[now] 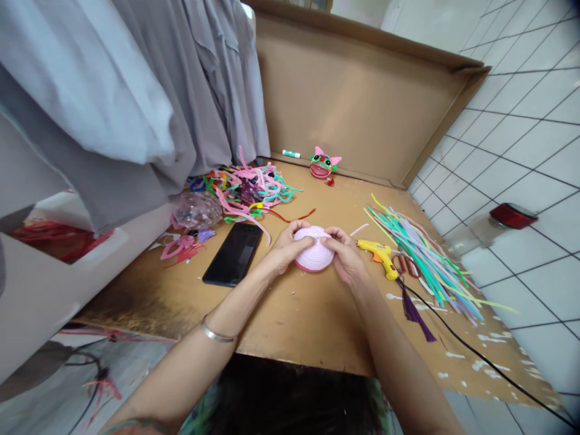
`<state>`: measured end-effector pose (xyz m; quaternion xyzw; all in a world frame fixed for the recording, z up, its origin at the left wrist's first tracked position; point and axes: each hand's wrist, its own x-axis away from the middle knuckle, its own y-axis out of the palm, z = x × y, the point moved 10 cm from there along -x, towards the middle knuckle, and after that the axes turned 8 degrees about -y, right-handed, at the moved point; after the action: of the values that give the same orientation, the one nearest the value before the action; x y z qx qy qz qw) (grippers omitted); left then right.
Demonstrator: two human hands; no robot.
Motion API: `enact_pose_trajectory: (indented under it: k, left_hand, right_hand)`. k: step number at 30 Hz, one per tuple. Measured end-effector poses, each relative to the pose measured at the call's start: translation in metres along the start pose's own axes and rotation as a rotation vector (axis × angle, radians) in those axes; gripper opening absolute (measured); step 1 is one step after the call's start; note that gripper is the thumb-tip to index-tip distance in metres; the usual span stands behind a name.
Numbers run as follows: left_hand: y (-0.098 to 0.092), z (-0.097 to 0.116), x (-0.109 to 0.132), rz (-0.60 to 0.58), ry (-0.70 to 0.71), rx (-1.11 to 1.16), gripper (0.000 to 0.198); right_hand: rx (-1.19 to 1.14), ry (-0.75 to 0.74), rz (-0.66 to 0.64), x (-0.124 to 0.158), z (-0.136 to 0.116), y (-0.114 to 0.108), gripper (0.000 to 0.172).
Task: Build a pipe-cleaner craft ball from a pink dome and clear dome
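Between my two hands is a pale pink disc coiled from pipe cleaner (313, 257), with a darker pink edge along its lower side. My left hand (292, 244) grips its left side, thumb lying on top. On the other side my right hand (347, 254) pinches the disc, its thumb nearly meeting the left one at the upper middle. The fingers under the disc are hidden. A yellow glue gun (380, 255) lies just right of my right hand, beside red-handled scissors (406, 266). Left of my left hand rests a black phone (232, 254).
A bundle of straight pipe cleaners (421, 254) lies at right, a tangled heap (254, 187) at back left. A small pink-eared animal face (322, 164) and a marker (291, 154) sit by the cardboard wall (353, 103). A purple tassel (414, 314) and the cord (471, 350) are at right.
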<state>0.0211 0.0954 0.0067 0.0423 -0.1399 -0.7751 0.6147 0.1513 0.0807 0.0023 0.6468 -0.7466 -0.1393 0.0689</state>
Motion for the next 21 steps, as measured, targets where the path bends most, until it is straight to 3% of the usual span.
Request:
enact_pose_trajectory:
  k: [21]
  left_hand:
    - [0.0014,-0.0022,-0.0005,0.006,0.004,0.016,0.043]
  right_hand:
    - [0.063,-0.053,0.026,-0.0010,-0.0029,-0.0027,0.035]
